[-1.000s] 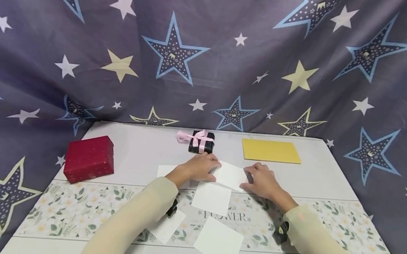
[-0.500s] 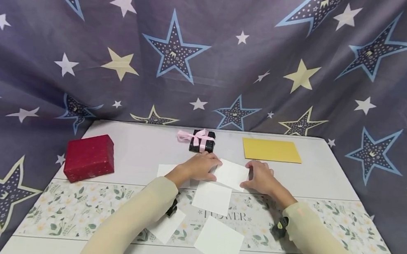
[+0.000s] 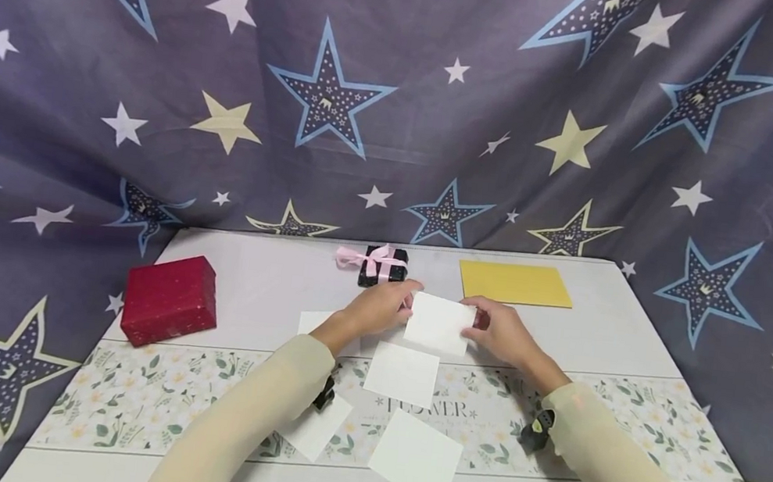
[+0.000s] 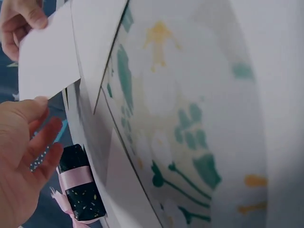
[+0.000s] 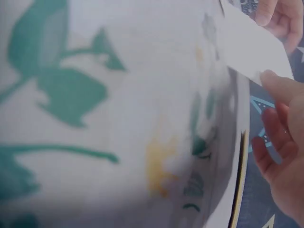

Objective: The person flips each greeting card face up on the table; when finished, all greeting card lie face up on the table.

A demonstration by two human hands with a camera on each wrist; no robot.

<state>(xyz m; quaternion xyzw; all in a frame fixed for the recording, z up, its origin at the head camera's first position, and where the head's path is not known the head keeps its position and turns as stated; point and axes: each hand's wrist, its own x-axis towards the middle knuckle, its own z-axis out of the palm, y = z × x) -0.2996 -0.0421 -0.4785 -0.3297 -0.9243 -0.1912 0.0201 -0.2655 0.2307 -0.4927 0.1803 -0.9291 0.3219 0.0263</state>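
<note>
Between my two hands a white square card point(image 3: 439, 323) is held up off the table, tilted toward the head camera. My left hand point(image 3: 379, 308) pinches its left edge, with the thumb in front in the left wrist view point(image 4: 26, 156). On the opposite edge my right hand point(image 3: 500, 331) pinches the card between thumb and fingers, as the right wrist view also shows. Just below the held card lies another white card point(image 3: 402, 374). Nearer the front are a white card point(image 3: 416, 459) and one partly under my left forearm point(image 3: 317, 427). Behind my left hand a further card point(image 3: 314, 320) is mostly covered.
A small black gift box point(image 3: 384, 267) with a pink ribbon sits at the back, right behind my left hand. A yellow envelope-like rectangle point(image 3: 515, 283) lies back right. The red box point(image 3: 170, 301) stands at the left. A star-patterned curtain point(image 3: 371, 114) closes off the back.
The white card between my hands has risen off the table and tipped up toward the camera. Both hands have lifted slightly with it. The other cards and boxes stay put.
</note>
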